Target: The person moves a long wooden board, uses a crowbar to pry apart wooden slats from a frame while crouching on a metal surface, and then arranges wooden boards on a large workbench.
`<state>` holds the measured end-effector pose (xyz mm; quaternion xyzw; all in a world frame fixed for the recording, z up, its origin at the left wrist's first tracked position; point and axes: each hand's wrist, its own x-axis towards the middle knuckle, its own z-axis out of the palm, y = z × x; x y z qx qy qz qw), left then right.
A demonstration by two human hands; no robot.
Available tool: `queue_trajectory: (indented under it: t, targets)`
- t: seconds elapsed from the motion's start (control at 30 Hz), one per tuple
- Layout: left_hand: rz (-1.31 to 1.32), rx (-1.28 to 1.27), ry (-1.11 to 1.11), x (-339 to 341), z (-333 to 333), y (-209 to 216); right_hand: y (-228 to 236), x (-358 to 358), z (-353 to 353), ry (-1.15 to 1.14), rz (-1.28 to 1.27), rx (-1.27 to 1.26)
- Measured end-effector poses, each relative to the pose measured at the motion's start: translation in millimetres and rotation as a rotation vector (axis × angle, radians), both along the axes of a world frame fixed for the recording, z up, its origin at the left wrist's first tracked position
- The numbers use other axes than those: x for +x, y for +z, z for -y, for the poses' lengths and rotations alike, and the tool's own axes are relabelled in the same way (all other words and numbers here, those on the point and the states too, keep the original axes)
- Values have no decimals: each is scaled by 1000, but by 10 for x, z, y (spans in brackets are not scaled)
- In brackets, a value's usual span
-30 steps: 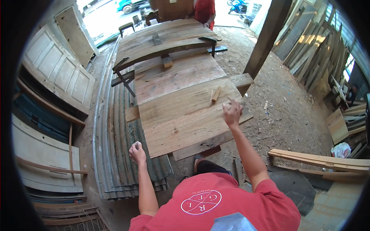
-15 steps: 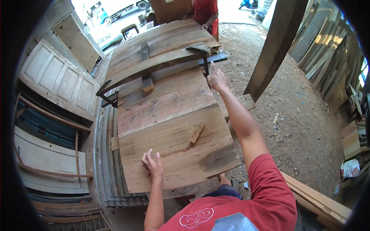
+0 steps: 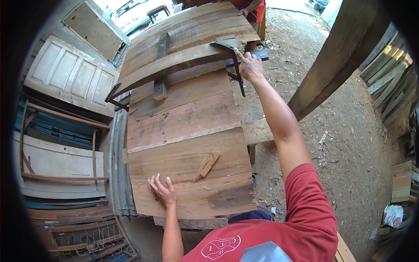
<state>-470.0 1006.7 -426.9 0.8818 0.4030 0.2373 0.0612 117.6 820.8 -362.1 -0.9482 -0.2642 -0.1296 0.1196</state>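
My left hand (image 3: 162, 191) lies flat, fingers spread, on the near end of a wide wooden plank (image 3: 187, 174) of a panel of boards. My right hand (image 3: 249, 64) is stretched far forward, index finger out, touching the dark metal clamp (image 3: 233, 61) at the panel's right edge; it does not visibly grip it. A curved plank (image 3: 174, 63) lies across the boards under the clamp. Two small wooden wedges (image 3: 207, 164) rest on the plank near my left hand.
Old panelled doors (image 3: 72, 81) and frames are stacked at the left. A thick wooden post (image 3: 340, 56) leans at the right over a dirt floor with sawdust. Another person in red (image 3: 251, 8) stands at the far end. A short dark batten (image 3: 160, 65) lies on the boards.
My right hand has reached further along the right edge up to the clamp. My left hand has stayed flat on the near plank. My view has moved closer over the boards.
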Motion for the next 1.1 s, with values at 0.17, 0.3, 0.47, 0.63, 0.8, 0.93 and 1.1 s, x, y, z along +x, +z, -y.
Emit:
queue_trajectory:
  t: [0.17, 0.3, 0.47, 0.63, 0.8, 0.93, 1.1]
  targets:
    - [17, 19, -10, -6, -14, -18, -29, -3, 5, 9, -64, 38]
    - [51, -3, 1, -10, -19, -50, -71, -74, -46, -30, -105, 69]
    - [62, -4, 17, -52, -5, -4, 46, -207, -83, -62, -192, 45]
    - [102, 5, 22, -55, 6, 5, 57, -383, 108, -30, -210, 40]
    - [144, 41, 23, -63, -32, -61, -191, -1085, 283, 35, -141, 133]
    - [164, 9, 5, -100, -55, -120, -108, -2213, 244, 234, -121, 257]
    - [265, -67, -34, -151, -35, -58, 83, -3697, -38, 452, -270, 212]
